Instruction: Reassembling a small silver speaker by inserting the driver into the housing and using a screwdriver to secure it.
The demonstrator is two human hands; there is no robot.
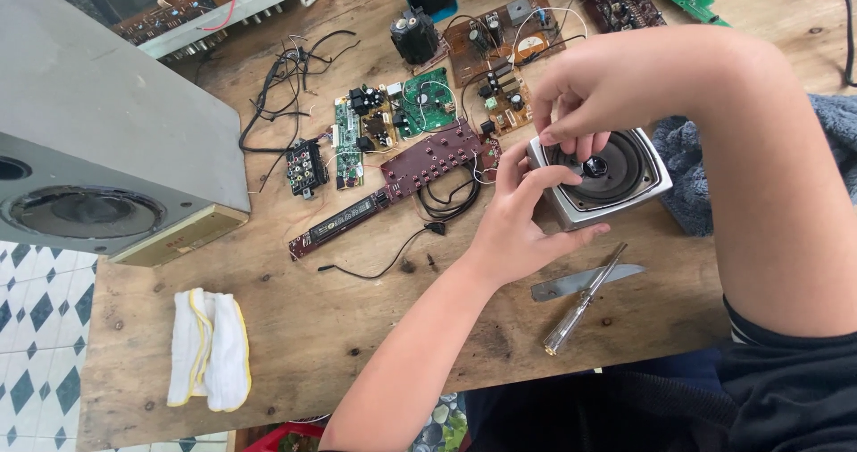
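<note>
A small square speaker driver (629,174) with a silver frame and black cone rests on the wooden table (312,318). My left hand (518,220) grips its left edge, thumb under the front and fingers over the rim. My right hand (580,104) reaches down from above, fingertips pinched at the cone's centre. Whether they hold a small part I cannot tell. A screwdriver with a clear handle (585,300) lies just in front of the speaker, across a flat metal blade (571,282).
A large grey speaker cabinet (98,149) lies at the left. Several circuit boards (420,140) and black wires (286,95) spread over the table's middle and back. A folded white cloth (210,349) sits near the front edge. A blue-grey towel (687,175) lies behind the speaker.
</note>
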